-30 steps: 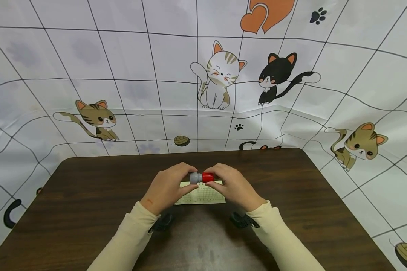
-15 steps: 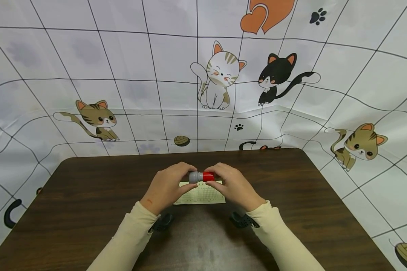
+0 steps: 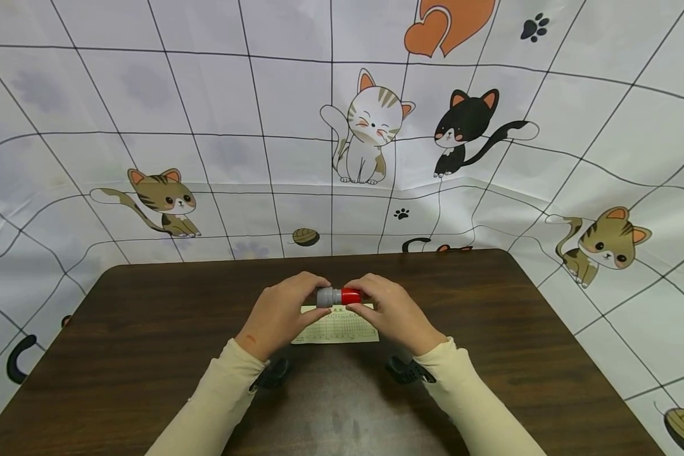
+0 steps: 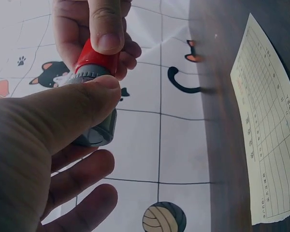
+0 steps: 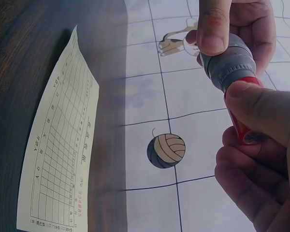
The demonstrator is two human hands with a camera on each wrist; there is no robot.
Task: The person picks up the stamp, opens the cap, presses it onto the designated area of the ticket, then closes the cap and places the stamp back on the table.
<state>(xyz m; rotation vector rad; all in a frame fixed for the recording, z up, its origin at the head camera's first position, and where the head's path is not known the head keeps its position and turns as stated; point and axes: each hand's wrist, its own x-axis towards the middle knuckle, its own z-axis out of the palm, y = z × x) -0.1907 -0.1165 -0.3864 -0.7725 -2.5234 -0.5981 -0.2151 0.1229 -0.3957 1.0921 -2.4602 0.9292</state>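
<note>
A small cylindrical stamp (image 3: pixel 329 297), grey on its left part and red on its right, is held level in the air between both hands. My left hand (image 3: pixel 282 310) pinches the grey part (image 4: pixel 102 135) between thumb and fingers. The red part (image 5: pixel 236 116) is gripped by my right hand (image 3: pixel 398 313), the thumb lying along it near the joint. A ribbed grey ring (image 5: pixel 236 68) shows where the two colours meet. Below the hands, a pale yellow receipt form (image 3: pixel 336 328) with a printed grid lies on the table.
The dark wooden table (image 3: pixel 165 354) has rounded far corners. Behind it and at both sides hangs a white sheet (image 3: pixel 234 114) with black grid lines and cartoon cats. Black camera mounts (image 3: pixel 273 375) sit under both wrists, by the cream sleeves (image 3: pixel 216 399).
The grey part in my left hand has shifted very slightly left and the red part slightly right. Both hands keep their grip; the receipt form lies as before.
</note>
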